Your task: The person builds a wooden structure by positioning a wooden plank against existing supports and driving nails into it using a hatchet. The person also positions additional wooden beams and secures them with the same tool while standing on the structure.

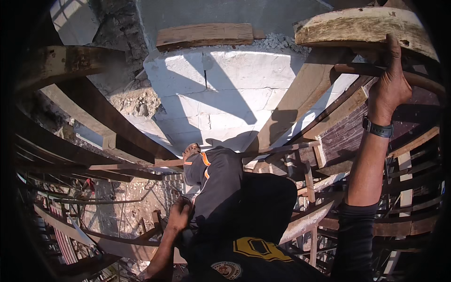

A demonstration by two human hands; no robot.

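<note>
My right hand (pixel 392 87) reaches up to a thick, pale-edged timber beam (pixel 361 26). A digit lies along the beam's face; the other fingers are mostly hidden behind or under it, and the hand looks closed on the wood. Just below the beam, a brown bar (pixel 357 69) passes at the same hand. My left hand (pixel 179 214) is low beside my dark-trousered leg (pixel 218 183), its fingers curled. What they hold, if anything, cannot be made out. My foot (pixel 191 152) shows near a thin horizontal bar (pixel 127 166).
A white block wall (pixel 221 94) stands ahead, with a loose wooden plank (pixel 204 35) on top. Slanting timbers (pixel 293 101) flank it. Another beam (pixel 61 63) juts in at the left. Far beneath lie rubble-strewn ground (pixel 103 202) and scaffold poles. A dark red panel (pixel 345 136) is at the right.
</note>
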